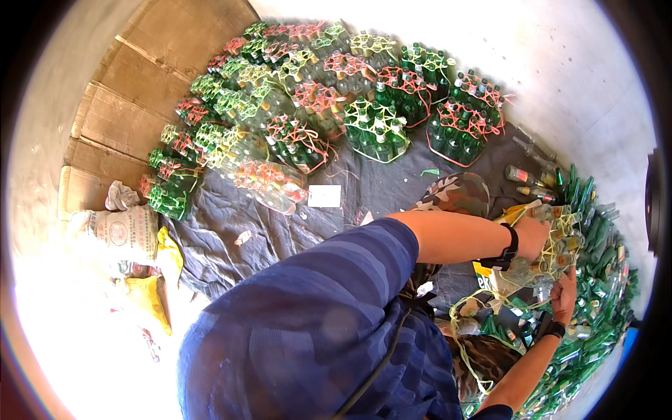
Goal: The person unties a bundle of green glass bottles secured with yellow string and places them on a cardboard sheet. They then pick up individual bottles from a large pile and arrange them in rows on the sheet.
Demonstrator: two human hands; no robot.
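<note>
A bundle of clear glass bottles (561,260) stands in front of me, its necks laced together with yellow plastic cord (553,246). My left hand (533,238), with a black band on the wrist, is closed on the cord at the near side of the bottle tops. At the bundle's lower edge my right hand (563,295) is closed on the cord, one finger reaching up along the outer bottles; its grip is partly hidden. A loose yellow cord end (456,311) trails over my camouflage-clad leg (483,360).
Loose green bottles (598,280) are heaped along the right wall. Many tied bundles of green and clear bottles (378,133) stand at the back on dark sheeting (231,234). Cardboard (133,91) leans at the left, near a sack (122,234). A white card (325,196) lies on the sheeting.
</note>
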